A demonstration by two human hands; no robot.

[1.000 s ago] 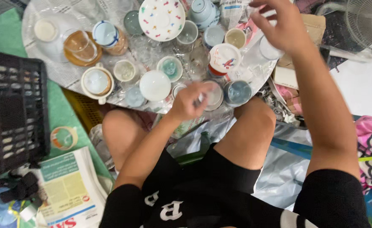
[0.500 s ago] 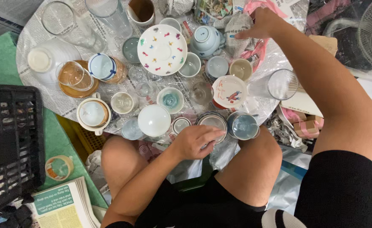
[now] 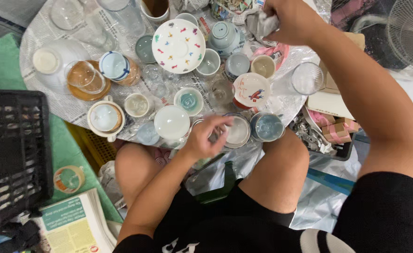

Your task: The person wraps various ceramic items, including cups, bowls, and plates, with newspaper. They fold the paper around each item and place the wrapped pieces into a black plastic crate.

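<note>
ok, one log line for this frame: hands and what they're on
left hand: on glass cup at table's near edge | right hand: gripping crumpled cloth over table's far side | nearby: saucer

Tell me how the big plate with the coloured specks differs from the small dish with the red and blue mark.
The speckled plate is clearly wider than the small dish. The plate carries many small multicoloured marks scattered across it; the dish has one red and blue figure plus faint red marks. The plate lies on the newspaper-covered table; the dish sits on top of a cup. Both are round, white and face up, and neither the left hand nor the right hand touches them.
</note>
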